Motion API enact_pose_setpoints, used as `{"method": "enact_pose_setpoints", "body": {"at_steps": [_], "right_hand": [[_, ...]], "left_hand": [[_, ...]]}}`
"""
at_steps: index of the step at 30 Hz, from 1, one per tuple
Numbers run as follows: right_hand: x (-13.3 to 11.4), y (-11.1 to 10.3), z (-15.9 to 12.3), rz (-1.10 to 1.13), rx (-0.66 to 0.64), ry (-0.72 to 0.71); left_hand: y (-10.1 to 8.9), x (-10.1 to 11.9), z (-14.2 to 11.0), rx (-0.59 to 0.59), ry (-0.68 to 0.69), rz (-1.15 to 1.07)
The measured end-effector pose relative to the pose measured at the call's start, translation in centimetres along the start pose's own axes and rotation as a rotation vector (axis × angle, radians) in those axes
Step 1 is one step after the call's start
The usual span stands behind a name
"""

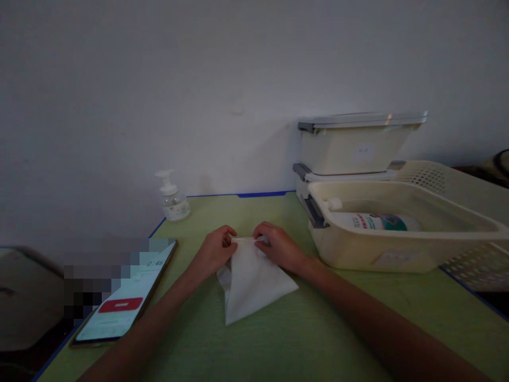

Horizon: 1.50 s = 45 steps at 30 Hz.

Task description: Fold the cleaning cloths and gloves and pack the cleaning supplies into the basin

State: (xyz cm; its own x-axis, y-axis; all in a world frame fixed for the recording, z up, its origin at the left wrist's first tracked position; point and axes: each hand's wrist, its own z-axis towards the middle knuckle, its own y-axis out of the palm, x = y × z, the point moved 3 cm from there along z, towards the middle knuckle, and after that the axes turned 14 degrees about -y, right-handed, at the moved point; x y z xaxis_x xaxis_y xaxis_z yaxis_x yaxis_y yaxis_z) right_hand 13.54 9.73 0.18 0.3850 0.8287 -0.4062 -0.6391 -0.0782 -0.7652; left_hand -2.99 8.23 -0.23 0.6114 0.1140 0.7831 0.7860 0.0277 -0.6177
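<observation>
A thin white sheet, like a tissue or soft cloth [256, 284], lies partly folded on the green tabletop, its lower corners spread towards me. Its far edge is pinched at the left by my left hand [217, 249], with thumb and fingers curled. At the right end of that same edge, my right hand [280, 246] grips the sheet between thumb and bent fingers. A bunched bit of the sheet shows by the right thumb. Under the left side a second layer peeks out.
A phone [127, 297] with a lit screen lies left of my forearm. Behind it stands a clear pump bottle [175, 204]. To the right, an open cream bin [374, 254] holds a white bottle [374, 222]; lidded boxes [358, 148] are stacked behind, beside a perforated basket [473, 265].
</observation>
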Motion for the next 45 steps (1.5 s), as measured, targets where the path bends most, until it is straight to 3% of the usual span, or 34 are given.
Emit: {"method": "enact_pose_setpoints", "body": {"at_steps": [6, 9, 11, 15, 21, 27, 32, 40, 45], "right_hand": [[0.1, 0.3, -0.3, -0.053, -0.046, -0.037], [0.2, 0.3, -0.4, -0.067, -0.049, -0.043], [0.3, 0.4, -0.4, -0.073, -0.047, -0.048], [0.5, 0.6, -0.4, -0.076, -0.028, -0.051], [0.8, 0.7, -0.7, -0.054, 0.029, -0.042], [0.9, -0.2, -0.5, -0.008, 0.141, 0.027], [-1.1, -2.5, -0.6, 0.064, 0.221, 0.11], [-3.9, -4.8, -6.0, 0.395, 0.083, 0.349], [-4.4, -4.5, -8.1, 0.491, 0.052, 0.368]], "left_hand": [[0.2, 0.0, -0.4, 0.083, 0.046, 0.125], [0.3, 0.8, -1.3, 0.238, 0.187, 0.245], [0.7, 1.7, -2.1, 0.281, 0.321, 0.29], [2.2, 3.0, -3.9, 0.209, 0.465, 0.405], [2.9, 4.2, -5.6, 0.26, 0.536, 0.667], [3.6, 4.2, -5.8, 0.148, 0.571, 0.6], [4.1, 3.0, -5.4, 0.093, 0.521, 0.571], [4.8, 2.0, -5.4, -0.022, 0.469, 0.671], [4.9, 1.4, -5.2, -0.046, 0.486, 0.694]]}}
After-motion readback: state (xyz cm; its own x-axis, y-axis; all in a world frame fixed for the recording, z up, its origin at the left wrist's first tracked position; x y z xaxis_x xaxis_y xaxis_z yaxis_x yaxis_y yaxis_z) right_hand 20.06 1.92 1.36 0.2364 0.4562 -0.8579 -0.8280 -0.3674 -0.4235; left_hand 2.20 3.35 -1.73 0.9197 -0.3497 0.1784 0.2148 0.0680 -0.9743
